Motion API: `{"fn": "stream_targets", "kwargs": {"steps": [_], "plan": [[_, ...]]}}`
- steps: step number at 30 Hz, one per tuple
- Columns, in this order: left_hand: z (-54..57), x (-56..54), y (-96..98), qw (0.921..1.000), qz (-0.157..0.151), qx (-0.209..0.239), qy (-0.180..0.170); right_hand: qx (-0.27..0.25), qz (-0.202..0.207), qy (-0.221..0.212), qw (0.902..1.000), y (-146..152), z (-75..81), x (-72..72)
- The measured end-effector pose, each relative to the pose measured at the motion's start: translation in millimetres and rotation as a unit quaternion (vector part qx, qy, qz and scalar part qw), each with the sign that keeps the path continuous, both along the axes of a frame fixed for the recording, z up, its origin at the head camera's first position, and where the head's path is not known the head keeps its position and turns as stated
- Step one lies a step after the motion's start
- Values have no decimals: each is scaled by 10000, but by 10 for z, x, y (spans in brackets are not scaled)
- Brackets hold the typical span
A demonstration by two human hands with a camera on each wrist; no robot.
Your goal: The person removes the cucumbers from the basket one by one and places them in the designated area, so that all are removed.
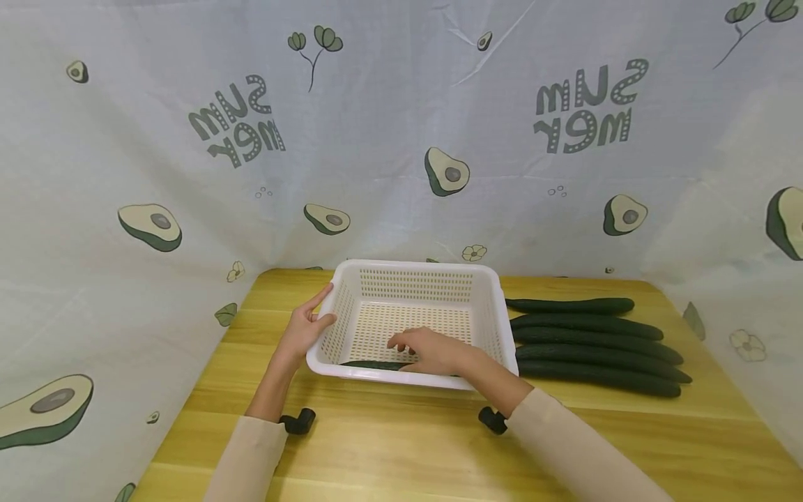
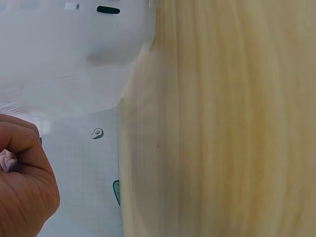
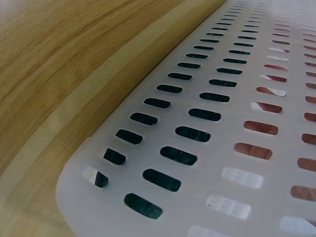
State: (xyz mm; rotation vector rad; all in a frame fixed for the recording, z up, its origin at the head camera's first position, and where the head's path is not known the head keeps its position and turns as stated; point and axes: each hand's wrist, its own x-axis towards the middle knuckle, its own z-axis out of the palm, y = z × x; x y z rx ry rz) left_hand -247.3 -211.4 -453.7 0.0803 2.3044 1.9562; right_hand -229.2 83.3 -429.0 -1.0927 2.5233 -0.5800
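A white plastic basket point(image 1: 410, 380) with slotted walls sits at the middle of the wooden table. My left hand point(image 1: 301, 331) grips its left rim, thumb on the inner side; part of this curled hand point(image 2: 24, 177) shows at the edge of the left wrist view. Inside the basket, a dark green cucumber point(image 1: 373, 364) lies along the near wall, partly hidden by that wall and my right hand. That right hand point(image 1: 433, 351) reaches in over the cucumber with loosely bent, spread fingers. Dark green skin shows through the slots of the wall point(image 3: 217, 163) in the right wrist view.
Right of the basket, several long cucumbers point(image 1: 602, 352) lie side by side on the wooden table point(image 1: 401, 446), their left ends behind the basket's wall. A pale curtain point(image 1: 389, 125) with avocado prints hangs behind the table and along its sides. Small black devices point(image 1: 300, 422) sit at both wrists.
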Motion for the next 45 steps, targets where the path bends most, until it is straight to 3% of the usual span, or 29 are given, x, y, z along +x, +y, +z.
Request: {"fn": "stream_targets", "kwargs": {"steps": [12, 21, 26, 34, 45], "plan": [[-4, 8, 15, 10000, 65, 12, -31, 211, 379, -153, 9989, -4, 1, -6], [-7, 3, 25, 10000, 71, 28, -47, 508, 388, -356, 9973, -12, -38, -49], [-9, -1, 25, 9999, 126, -6, -23, 624, 585, -222, 9961, -7, -26, -66], [-6, 1, 31, 10000, 88, 47, -4, 393, 462, -301, 9977, 11, -24, -52], [7, 23, 52, 9998, 156, 99, -66, -59, 449, -33, 9990, 89, 32, -5]]}}
